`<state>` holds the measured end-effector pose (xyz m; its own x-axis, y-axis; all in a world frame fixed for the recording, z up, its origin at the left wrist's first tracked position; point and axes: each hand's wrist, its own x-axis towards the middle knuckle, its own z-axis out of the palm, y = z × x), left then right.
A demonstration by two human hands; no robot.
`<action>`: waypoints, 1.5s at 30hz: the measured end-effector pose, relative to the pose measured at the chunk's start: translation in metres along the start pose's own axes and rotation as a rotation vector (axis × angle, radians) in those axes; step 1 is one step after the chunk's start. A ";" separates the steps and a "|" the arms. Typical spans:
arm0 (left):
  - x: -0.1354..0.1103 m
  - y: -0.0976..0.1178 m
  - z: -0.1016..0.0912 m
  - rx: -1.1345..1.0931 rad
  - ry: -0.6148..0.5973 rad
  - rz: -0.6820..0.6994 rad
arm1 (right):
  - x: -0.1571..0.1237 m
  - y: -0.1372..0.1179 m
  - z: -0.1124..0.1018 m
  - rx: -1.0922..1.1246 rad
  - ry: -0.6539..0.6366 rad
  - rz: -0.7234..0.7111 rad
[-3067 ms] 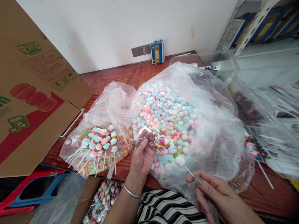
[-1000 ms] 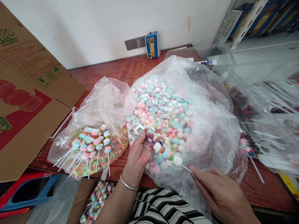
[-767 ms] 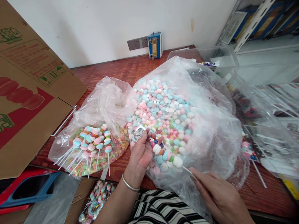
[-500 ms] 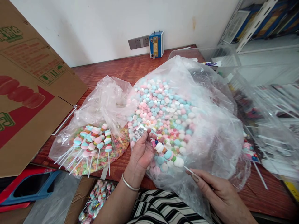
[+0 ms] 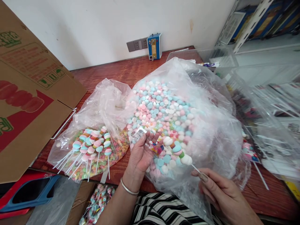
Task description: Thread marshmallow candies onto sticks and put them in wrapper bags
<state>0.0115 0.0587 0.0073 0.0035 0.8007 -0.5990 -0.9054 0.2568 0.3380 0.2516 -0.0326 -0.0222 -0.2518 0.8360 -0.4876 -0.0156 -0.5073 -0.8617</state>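
Note:
My right hand [image 5: 217, 195] pinches the white stick of a candy skewer [image 5: 177, 150] strung with white, blue, pink and green pieces. My left hand [image 5: 142, 153] is closed on a small clear wrapper [image 5: 140, 135] with a printed label, at the skewer's tip. Both are held over a big clear bag [image 5: 211, 125] of pastel candies [image 5: 164, 107]. To the left, a smaller clear bag [image 5: 110, 100] holds colourful ring candies with several made skewers [image 5: 92, 147] on top.
A red-brown wooden table [image 5: 112, 72] carries the bags. A printed cardboard box [image 5: 30, 103] leans at the left. A blue device [image 5: 153, 45] stands against the wall. Clear plastic bins [image 5: 211, 56] and wrappers sit at the right. More wrapped skewers [image 5: 98, 203] lie below the table edge.
My right hand has drawn the skewer a little to the right and up. My left hand's fingers have loosened around the wrapper at the tip.

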 end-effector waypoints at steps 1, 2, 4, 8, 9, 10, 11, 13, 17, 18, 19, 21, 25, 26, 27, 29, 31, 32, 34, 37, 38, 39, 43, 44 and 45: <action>0.000 0.000 0.000 0.001 0.001 0.002 | 0.000 -0.003 0.003 0.048 0.003 -0.007; 0.000 -0.001 0.001 0.001 -0.001 0.004 | 0.000 -0.008 0.007 0.111 0.008 -0.016; -0.001 -0.004 0.004 0.006 -0.012 -0.007 | 0.003 -0.019 0.019 0.255 0.019 -0.029; -0.004 -0.016 0.010 0.016 -0.044 -0.100 | 0.021 -0.037 0.050 0.399 0.058 -0.085; -0.005 -0.019 0.011 0.019 -0.046 -0.118 | 0.027 -0.039 0.056 0.394 0.071 -0.111; -0.006 -0.022 0.011 0.023 -0.047 -0.131 | 0.033 -0.039 0.062 0.385 0.077 -0.132; -0.007 -0.025 0.012 0.027 -0.046 -0.139 | 0.037 -0.039 0.066 0.368 0.081 -0.157; -0.009 -0.029 0.013 0.034 -0.038 -0.153 | 0.044 -0.038 0.070 0.319 0.096 -0.196; -0.011 -0.031 0.016 0.042 -0.004 -0.148 | 0.044 -0.036 0.072 0.184 0.147 -0.243; -0.011 -0.031 0.018 0.054 0.002 -0.136 | 0.044 -0.036 0.072 0.139 0.155 -0.258; -0.011 -0.032 0.019 0.068 0.006 -0.124 | 0.043 -0.035 0.072 0.086 0.163 -0.276; -0.012 -0.034 0.021 0.096 0.006 -0.111 | 0.042 -0.033 0.073 -0.018 0.179 -0.328; -0.013 -0.043 0.015 0.166 -0.028 -0.124 | 0.048 -0.030 0.074 -0.195 0.199 -0.523; -0.013 -0.045 0.012 0.185 -0.046 -0.129 | 0.050 -0.030 0.073 -0.234 0.194 -0.571; -0.014 -0.047 0.009 0.201 -0.064 -0.131 | 0.052 -0.030 0.072 -0.264 0.191 -0.605; -0.015 -0.048 0.003 0.212 -0.090 -0.113 | 0.055 -0.031 0.066 -0.284 0.201 -0.628; -0.017 -0.045 -0.002 0.273 -0.114 -0.065 | 0.057 -0.031 0.059 -0.270 0.239 -0.609; -0.018 -0.042 -0.004 0.330 -0.134 -0.044 | 0.057 -0.031 0.056 -0.268 0.262 -0.592; -0.020 -0.037 -0.007 0.472 -0.200 -0.022 | 0.057 -0.032 0.050 -0.273 0.294 -0.565; -0.019 -0.031 -0.013 0.607 -0.275 0.001 | 0.056 -0.033 0.048 -0.291 0.290 -0.555; -0.018 -0.030 -0.014 0.620 -0.290 0.003 | 0.055 -0.034 0.048 -0.290 0.278 -0.553; -0.017 -0.029 -0.016 0.615 -0.303 -0.002 | 0.054 -0.035 0.049 -0.277 0.263 -0.547; -0.010 -0.023 -0.022 0.424 -0.277 -0.088 | 0.043 -0.040 0.048 -0.155 0.251 -0.518; -0.008 -0.021 -0.024 0.355 -0.250 -0.101 | 0.038 -0.041 0.045 -0.157 0.271 -0.528; -0.006 -0.018 -0.026 0.288 -0.225 -0.111 | 0.032 -0.042 0.040 -0.186 0.300 -0.551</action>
<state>0.0170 0.0350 -0.0139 0.2172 0.8502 -0.4796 -0.7382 0.4645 0.4892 0.2052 0.0072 0.0038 0.0264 0.9990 0.0371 0.1091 0.0340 -0.9934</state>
